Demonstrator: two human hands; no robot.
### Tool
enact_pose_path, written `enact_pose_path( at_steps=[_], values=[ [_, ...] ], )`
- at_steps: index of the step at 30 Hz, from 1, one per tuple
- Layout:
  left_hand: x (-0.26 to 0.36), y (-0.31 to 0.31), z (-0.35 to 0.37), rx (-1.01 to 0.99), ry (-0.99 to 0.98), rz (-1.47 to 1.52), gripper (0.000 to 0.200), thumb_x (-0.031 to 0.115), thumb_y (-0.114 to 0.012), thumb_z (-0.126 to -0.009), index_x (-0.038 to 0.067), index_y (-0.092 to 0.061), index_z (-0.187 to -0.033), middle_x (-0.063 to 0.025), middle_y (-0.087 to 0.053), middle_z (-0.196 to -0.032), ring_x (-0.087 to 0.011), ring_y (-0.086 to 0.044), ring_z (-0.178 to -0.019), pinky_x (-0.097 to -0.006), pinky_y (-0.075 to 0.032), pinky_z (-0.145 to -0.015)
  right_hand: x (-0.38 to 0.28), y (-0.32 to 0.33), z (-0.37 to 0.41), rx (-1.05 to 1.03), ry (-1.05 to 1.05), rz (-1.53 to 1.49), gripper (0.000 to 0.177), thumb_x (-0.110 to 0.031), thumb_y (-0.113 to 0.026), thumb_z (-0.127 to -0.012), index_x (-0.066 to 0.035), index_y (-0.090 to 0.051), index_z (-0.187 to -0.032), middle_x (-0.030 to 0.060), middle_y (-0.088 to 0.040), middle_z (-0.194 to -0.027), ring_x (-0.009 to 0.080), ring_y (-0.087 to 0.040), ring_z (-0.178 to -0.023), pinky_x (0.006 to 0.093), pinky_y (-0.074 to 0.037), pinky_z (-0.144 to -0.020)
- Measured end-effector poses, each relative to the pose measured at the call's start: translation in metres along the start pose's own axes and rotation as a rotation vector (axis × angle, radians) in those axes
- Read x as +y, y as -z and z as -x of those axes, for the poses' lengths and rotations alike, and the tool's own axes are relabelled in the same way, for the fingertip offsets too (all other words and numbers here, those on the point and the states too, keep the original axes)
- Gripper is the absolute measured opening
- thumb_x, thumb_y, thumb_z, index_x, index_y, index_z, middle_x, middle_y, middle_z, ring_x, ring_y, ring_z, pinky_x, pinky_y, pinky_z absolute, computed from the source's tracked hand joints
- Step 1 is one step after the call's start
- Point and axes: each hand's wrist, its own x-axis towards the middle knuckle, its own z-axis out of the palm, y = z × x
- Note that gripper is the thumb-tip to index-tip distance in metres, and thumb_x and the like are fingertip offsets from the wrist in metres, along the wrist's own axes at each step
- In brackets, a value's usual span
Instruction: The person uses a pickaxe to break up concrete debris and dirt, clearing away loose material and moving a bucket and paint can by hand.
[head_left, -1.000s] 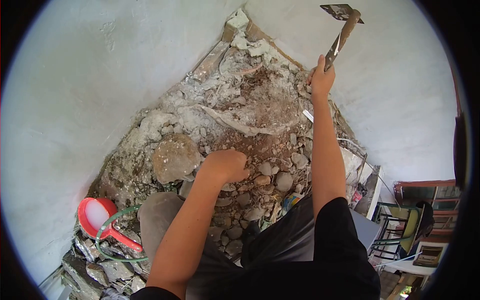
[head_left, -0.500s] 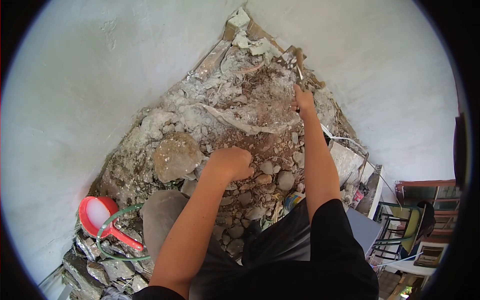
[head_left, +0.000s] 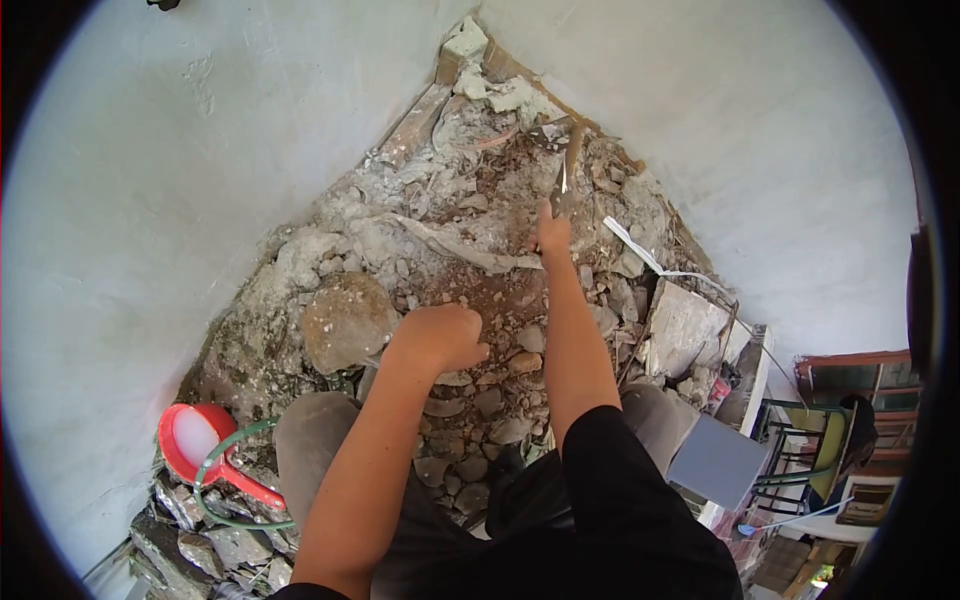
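Note:
My right hand [head_left: 552, 232] is wrapped round a trowel-like tool [head_left: 570, 165], whose blade lies near the loose rubble toward the corner. Over the middle of the rubble, my left hand [head_left: 445, 338] is closed in a fist beside a large rounded stone [head_left: 350, 321]; whether anything is inside it is hidden. A pale strip of sacking [head_left: 465, 250] runs half buried across the soil between the stone and the tool.
Two pale walls meet behind the rubble. At the lower left are a red dipper [head_left: 196, 440], a green hose [head_left: 213, 478] and broken rocks [head_left: 170, 550]. A grey box [head_left: 717, 455], a slab [head_left: 685, 328] and a green chair [head_left: 815, 450] are on the right.
My right hand and the tool have moved left and a little down. My left hand has shifted slightly left. The right knee and grey box now show more, and a white strip is uncovered.

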Motion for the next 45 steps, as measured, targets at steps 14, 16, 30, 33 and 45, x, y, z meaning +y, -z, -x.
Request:
enact_pose_path(
  at_steps=[14,16,30,33,45],
  values=[
    [0.001,-0.001,-0.003,0.037,-0.018,0.043,0.036,0.035,-0.06,-0.082,0.002,-0.068,-0.094,-0.017,-0.067,-0.099,-0.0328,-0.065,-0.091,-0.0441,-0.053,-0.08,-0.14,0.065,-0.063,-0.027,0.106,0.13,0.038,-0.034,-0.057,-0.093,0.0,-0.054,-0.078,0.0051,-0.05,-0.062,0.0159,-0.045,-0.05,0.0352,-0.038,-0.05],
    [0.002,0.001,-0.005,0.031,-0.034,0.029,0.037,0.036,-0.059,-0.083,0.002,-0.068,-0.094,-0.017,-0.067,-0.1,-0.0328,-0.065,-0.091,-0.0441,-0.053,-0.08,-0.137,0.05,-0.052,0.141,0.218,0.017,0.036,-0.033,-0.055,-0.094,0.002,-0.056,-0.084,0.0069,-0.052,-0.065,0.0169,-0.048,-0.058,0.0347,-0.04,-0.058],
    [-0.011,0.001,-0.001,0.037,-0.016,0.03,0.037,0.035,-0.059,-0.084,0.0,-0.067,-0.095,-0.0181,-0.067,-0.098,-0.0331,-0.065,-0.091,-0.0449,-0.052,-0.079,-0.109,0.077,-0.063,-0.302,-0.176,0.324,0.042,-0.041,-0.059,-0.09,-0.005,-0.048,-0.071,-0.001,-0.042,-0.05,0.0112,-0.041,-0.035,0.0294,-0.032,-0.033],
    [-0.009,0.001,0.002,0.026,-0.002,0.016,0.037,0.035,-0.059,-0.084,0.001,-0.066,-0.096,-0.018,-0.067,-0.099,-0.0332,-0.065,-0.092,-0.0448,-0.052,-0.081,-0.169,0.089,-0.075,-0.146,0.007,0.088,0.042,-0.041,-0.058,-0.092,-0.006,-0.045,-0.073,-0.001,-0.04,-0.05,0.0106,-0.038,-0.035,0.0284,-0.031,-0.033],
    [-0.009,-0.005,-0.006,0.057,-0.041,0.016,0.039,0.038,-0.056,-0.085,0.001,-0.066,-0.091,-0.0178,-0.066,-0.088,-0.0336,-0.064,-0.083,-0.0442,-0.05,-0.075,0.008,-0.004,0.01,-0.065,-0.26,0.018,0.042,-0.041,-0.049,-0.096,-0.002,-0.044,-0.082,0.0045,-0.044,-0.052,0.0173,-0.046,-0.035,0.0324,-0.036,-0.033]
  ],
)
